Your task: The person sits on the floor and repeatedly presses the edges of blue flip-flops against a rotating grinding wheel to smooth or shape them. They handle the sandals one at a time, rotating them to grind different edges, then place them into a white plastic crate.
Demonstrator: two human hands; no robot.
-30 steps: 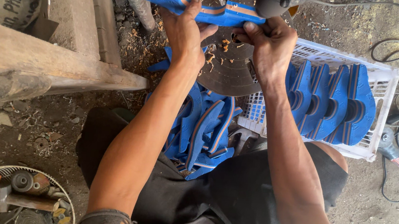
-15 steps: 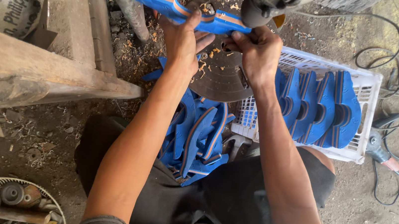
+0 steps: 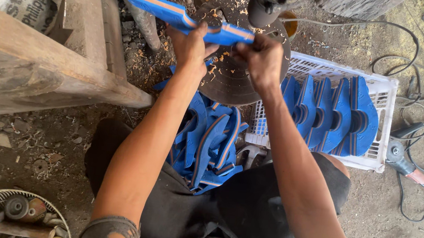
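Both of my hands grip one blue slipper sole with an orange stripe (image 3: 166,10), held edge-on above a round metal machine table (image 3: 227,81). My left hand (image 3: 191,47) clasps its middle and my right hand (image 3: 261,61) pinches the right end. A dark machine head (image 3: 265,5) hangs just above the sole. A heap of similar blue soles (image 3: 211,145) lies on my lap below.
A white plastic crate (image 3: 382,122) at the right holds several blue soles standing on edge. A wooden bench (image 3: 32,61) is at the left. Black cables and a power tool (image 3: 404,162) lie on the dirt at the right. A wire basket with tools (image 3: 4,212) sits bottom left.
The view has shifted, so the hands and sole sit lower in frame. The machine head and round table show more. My grip on the sole is unchanged.
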